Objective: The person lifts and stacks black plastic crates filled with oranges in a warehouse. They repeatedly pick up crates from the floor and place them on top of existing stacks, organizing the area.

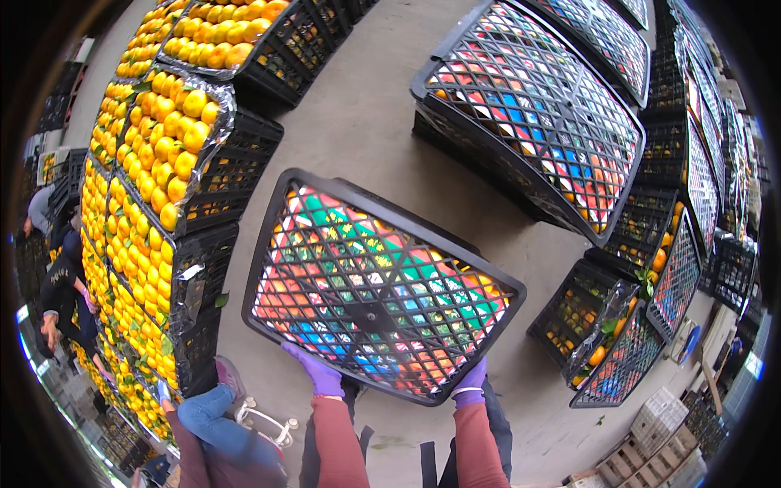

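Note:
A black plastic crate with a lattice lid is before me. Printed, colourful sheets and some orange citrus fruit show through the lattice. My left hand, in a purple glove, holds the near edge of the crate at the left. My right hand, in a purple glove with a white band at the wrist, holds its near right corner. The fingers of both hands are partly hidden by the crate's rim.
Open crates of orange citrus fruit stand stacked at the left. A lidded stack stands at the upper right, with more crates behind it. A seated co-worker is close at my left; wooden pallets lie lower right.

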